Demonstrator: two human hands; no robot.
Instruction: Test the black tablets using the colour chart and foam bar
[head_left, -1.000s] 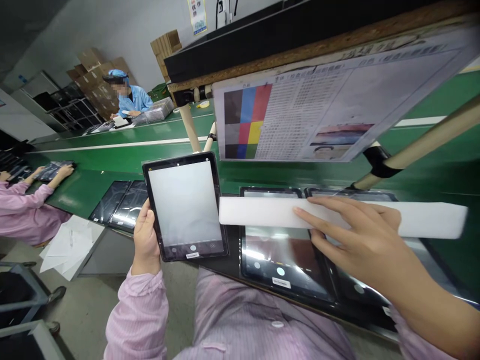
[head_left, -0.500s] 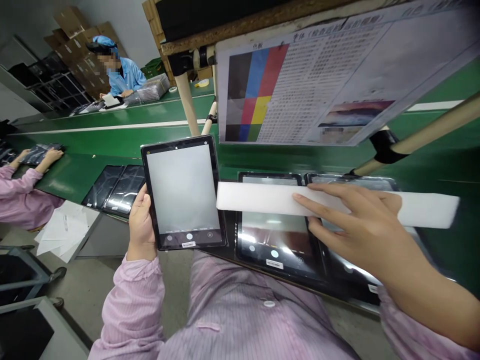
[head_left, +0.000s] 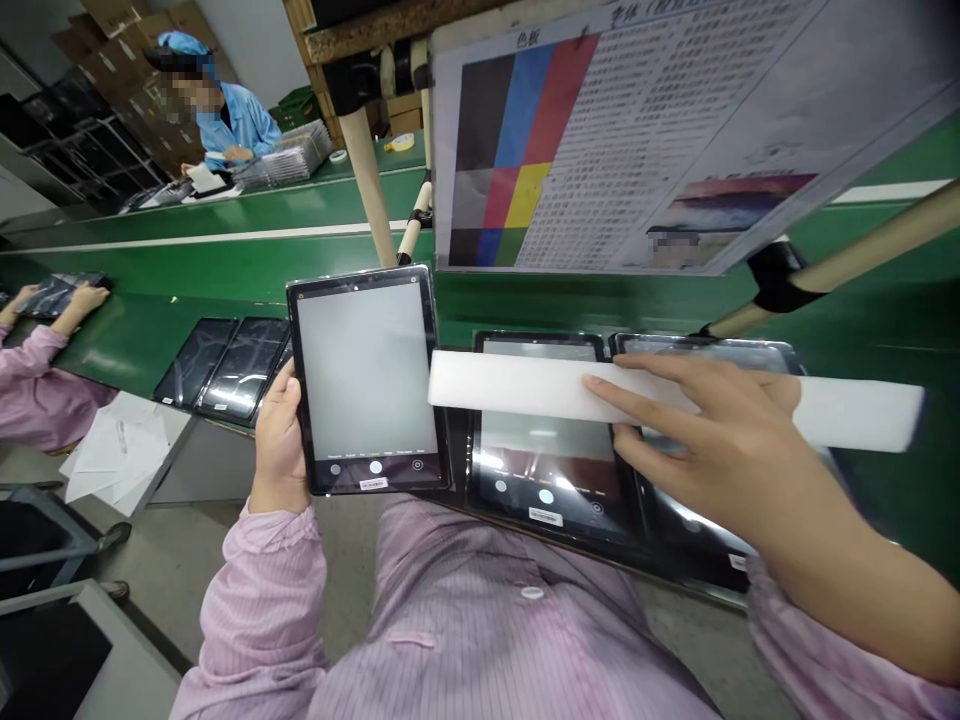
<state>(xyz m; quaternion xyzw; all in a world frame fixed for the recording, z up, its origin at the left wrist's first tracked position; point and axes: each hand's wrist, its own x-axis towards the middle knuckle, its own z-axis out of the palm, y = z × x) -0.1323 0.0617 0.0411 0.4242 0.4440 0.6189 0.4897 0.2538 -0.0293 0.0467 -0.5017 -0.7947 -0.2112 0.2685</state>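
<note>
My left hand point(head_left: 281, 440) grips the left edge of a tablet point(head_left: 366, 375), held up and tilted towards me. Its screen is pale grey, with camera buttons along the bottom. A long white foam strip point(head_left: 510, 383) is in my right hand point(head_left: 705, 440), whose fingers lie across it with the thumb behind. The strip's left end meets or overlaps the tablet's right edge; I cannot tell whether they touch. Beneath the strip a second tablet point(head_left: 546, 465), its screen lit, lies on the bench. Another tablet point(head_left: 690, 550) lies to its right, partly covered by my right hand.
A printed chart board point(head_left: 600, 150) hangs ahead on a pipe frame point(head_left: 367, 185). Dark tablets point(head_left: 244, 365) lie on the green bench point(head_left: 300, 270) to the left, near papers point(head_left: 124, 450). A co-worker's hands point(head_left: 86, 300) hold a device at far left; another person point(head_left: 232, 125) sits across.
The view has shifted slightly, so the bench and chart sit a little higher in the picture. Both hands keep their hold, and the tablet and foam strip stay nearly in place.
</note>
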